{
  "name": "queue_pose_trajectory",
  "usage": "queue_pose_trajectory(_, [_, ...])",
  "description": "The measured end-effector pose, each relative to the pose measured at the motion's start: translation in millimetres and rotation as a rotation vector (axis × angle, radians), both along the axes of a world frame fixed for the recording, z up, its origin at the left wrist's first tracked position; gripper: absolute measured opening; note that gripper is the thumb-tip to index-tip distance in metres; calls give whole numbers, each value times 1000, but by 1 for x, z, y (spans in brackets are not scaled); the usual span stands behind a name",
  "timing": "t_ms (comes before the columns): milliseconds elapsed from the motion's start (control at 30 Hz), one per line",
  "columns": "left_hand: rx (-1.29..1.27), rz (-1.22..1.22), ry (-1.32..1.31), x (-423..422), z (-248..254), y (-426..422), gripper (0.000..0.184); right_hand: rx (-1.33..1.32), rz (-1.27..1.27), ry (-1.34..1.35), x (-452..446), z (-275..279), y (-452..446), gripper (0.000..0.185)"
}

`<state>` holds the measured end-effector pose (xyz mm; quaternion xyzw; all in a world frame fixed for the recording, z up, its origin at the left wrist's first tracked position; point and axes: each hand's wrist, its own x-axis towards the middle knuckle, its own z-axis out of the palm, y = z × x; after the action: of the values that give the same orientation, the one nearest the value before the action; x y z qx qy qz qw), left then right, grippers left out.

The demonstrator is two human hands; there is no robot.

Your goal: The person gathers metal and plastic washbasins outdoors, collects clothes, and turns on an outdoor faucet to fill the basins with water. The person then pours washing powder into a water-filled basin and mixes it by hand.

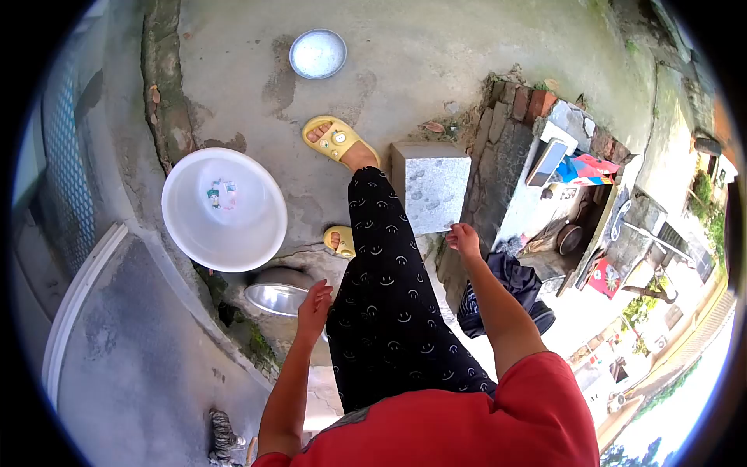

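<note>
My left hand [314,304] hangs beside my left thigh with its fingers loosely curled and nothing visible in them. A shiny metal basin [272,298] is nearest to it, partly behind it. Above that, a large white plastic basin [175,204] with a small printed picture inside stands on the ground. My right hand [465,240] is held out near the lower corner of a grey block [436,191]; its fingers are curled in, and I see nothing in them. I cannot tell whether it touches the block.
Ahead lies a small round shallow pan [317,54] on the concrete. Yellow slippers [336,140] are on my feet. To the right are a brick-and-concrete structure [498,156] and a black bag [513,284]. A striped cat [223,434] is at lower left, by a raised edge.
</note>
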<state>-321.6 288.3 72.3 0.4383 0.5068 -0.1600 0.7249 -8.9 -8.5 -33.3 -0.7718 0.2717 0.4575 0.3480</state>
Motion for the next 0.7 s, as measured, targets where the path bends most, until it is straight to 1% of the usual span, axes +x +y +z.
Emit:
queue_pose_trajectory(67, [118, -235, -2, -7, 33, -11, 38, -23, -70, 99, -56, 35, -63, 18])
queue_pose_trajectory(100, [74, -263, -7, -19, 41, -14, 40, -16, -90, 112, -81, 58, -86, 18])
queue_pose_trajectory(167, [67, -379, 1, -30, 64, -4, 39, -102, -77, 123, -106, 105, -108, 18])
queue_pose_trajectory(233, [89, -422, -18, -56, 69, 22, 38, -180, -122, 47, -122, 129, -134, 19])
queue_pose_trajectory(267, [86, -436, 0, -75, 76, 33, 37, -212, -124, -42, -123, 148, -140, 20])
queue_pose_trajectory(300, [151, -472, 48, -89, 84, 42, 36, -216, -156, -154, -137, 138, -168, 23])
queue_pose_trajectory(333, [216, -507, 98, -105, 92, 51, 35, -265, -169, -177, -133, 150, -173, 24])
queue_pose_trajectory(367, [219, -527, 91, -132, 92, 60, 35, -314, -182, -202, -122, 159, -173, 25])
queue_pose_trajectory(433, [196, -522, 86, -185, 78, 68, 37, -457, 0, -380, -123, 126, -221, 29])
queue_pose_trajectory(467, [194, -529, 86, -195, 77, 69, 37, -573, 96, -446, -114, 132, -216, 31])
queue_pose_trajectory(500, [129, -495, 145, -203, 74, 69, 35, -692, 194, -507, -99, 149, -202, 34])
queue_pose_trajectory(567, [48, -472, 228, -208, 78, 70, 34, -779, 93, -498, -96, 154, -205, 37])
queue_pose_trajectory(600, [36, -415, 299, -192, 82, 69, 34, -796, 55, -439, -103, 144, -224, 49])
queue_pose_trajectory(633, [29, -350, 366, -177, 83, 65, 35, -799, 63, -429, -107, 144, -225, 49])
queue_pose_trajectory(667, [10, -302, 360, -174, 80, 66, 37, -876, 59, -416, -107, 149, -219, 57])
queue_pose_trajectory(700, [4, -305, 368, -167, 82, 62, 37, -954, 49, -404, -110, 154, -219, 65])
